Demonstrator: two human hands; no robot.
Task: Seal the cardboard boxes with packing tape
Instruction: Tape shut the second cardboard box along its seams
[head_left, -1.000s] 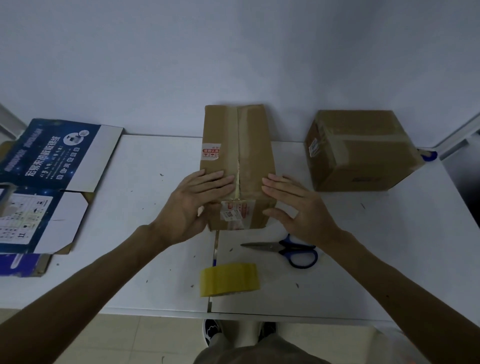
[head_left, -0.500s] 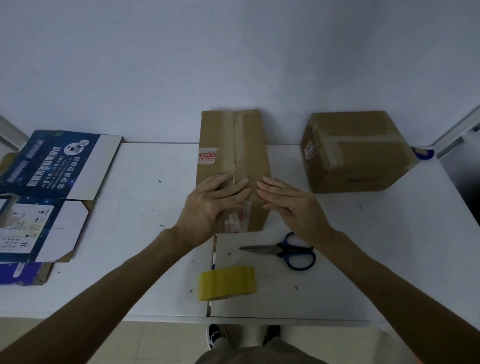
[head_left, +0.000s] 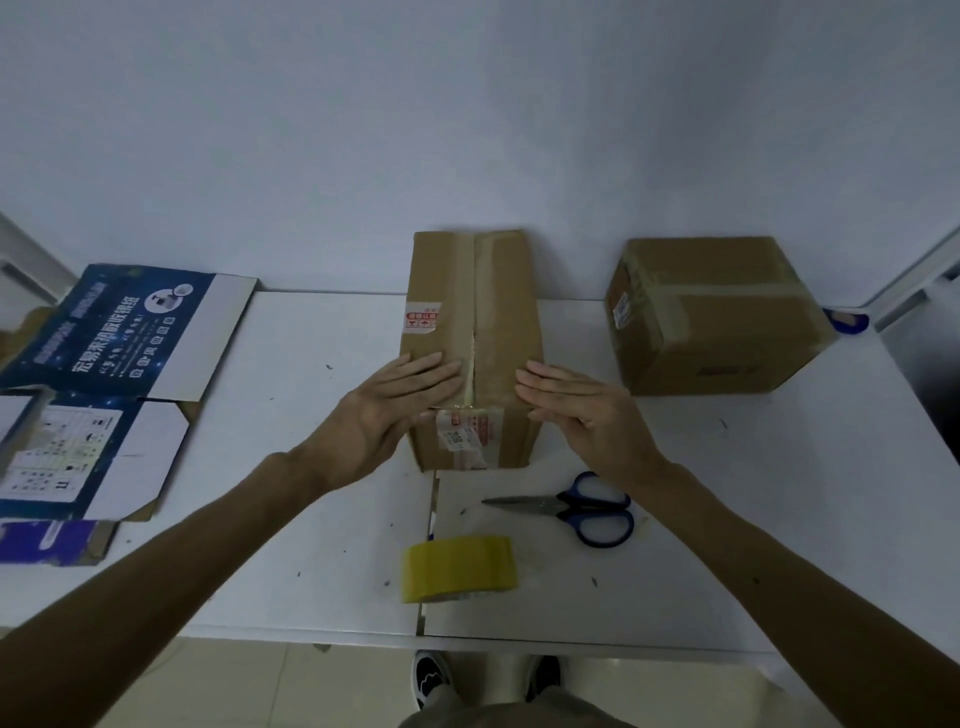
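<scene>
While box (head_left: 470, 312) stands on desk (head_left: 311, 353), left grip (head_left: 395, 410) and right grip (head_left: 587, 415) rest flat, fingers straight, grasping nothing, on its top flaps either side of seam; tape (head_left: 460, 569), scissors (head_left: 540, 504) lie nearer.

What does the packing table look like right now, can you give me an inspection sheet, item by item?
Surface: white table, two tops butted together, small dark specks.
Job's things: tall cardboard box at centre, tape along its top seam, seam gaping at the near end; second box to the right, taped across; yellow tape roll and blue-handled scissors in front, untouched.
Clutter: flattened blue printed carton on the left.
Grippers: left hand flat on the tall box's top; right hand straight-fingered at its right top edge; both hold nothing.
Cables: nothing seen.
Surroundings: plain wall behind; tiled floor and shoes below.
</scene>
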